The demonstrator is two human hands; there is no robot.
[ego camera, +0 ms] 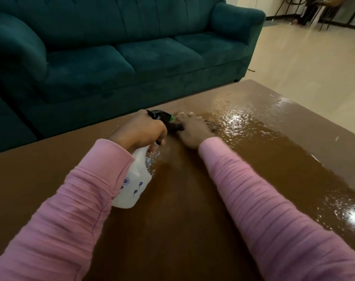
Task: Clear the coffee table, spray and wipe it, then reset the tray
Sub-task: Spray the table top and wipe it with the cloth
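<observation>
My left hand [142, 130] fingers grip the bottle [135, 179] neck; light, slick plastic, I'd judge. Right hand [192, 130] lies flat, fingers spread on the wet table [182, 220].

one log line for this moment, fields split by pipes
stage: spraying | left hand: grips spray bottle, nozzle aimed right | right hand: flat on table, no cloth seen | table: wet sheen on right | tray: out of view

No words, brands or numbers can be read anywhere. The white spray bottle [134, 179] carries only small blue printed marks, round dots and little stemmed shapes, low on its side; they form no legible letters
</observation>
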